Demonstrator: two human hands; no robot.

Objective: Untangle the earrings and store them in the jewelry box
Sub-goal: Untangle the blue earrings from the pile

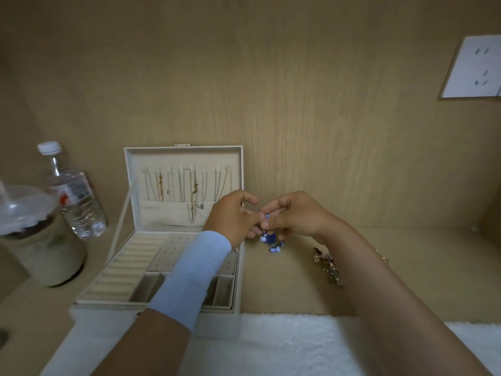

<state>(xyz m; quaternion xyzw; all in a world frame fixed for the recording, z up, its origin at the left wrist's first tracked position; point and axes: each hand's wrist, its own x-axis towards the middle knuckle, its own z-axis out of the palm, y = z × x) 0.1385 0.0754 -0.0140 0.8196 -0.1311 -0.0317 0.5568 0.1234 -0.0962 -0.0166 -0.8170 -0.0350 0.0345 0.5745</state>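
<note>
A tangle of blue beaded earrings [271, 240] hangs in the air just right of the open cream jewelry box [116, 256]. My left hand [233, 215] and my right hand [292, 215] meet above it, and both pinch the top of the tangle between fingertips. The box lid stands upright with necklaces hung inside. Its tray holds ring rolls, a perforated earring panel [173, 251] and small compartments. My left forearm, in a light blue wrist sleeve, crosses over the tray. A second gold and dark earring cluster [329, 265] lies on the wooden surface by my right forearm.
A clear water bottle [73, 196] and a lidded jar [38, 240] stand left of the box. A white fluffy cloth [284, 346] covers the near edge. A wooden back wall rises close behind, with a white socket plate [471, 67] at the upper right.
</note>
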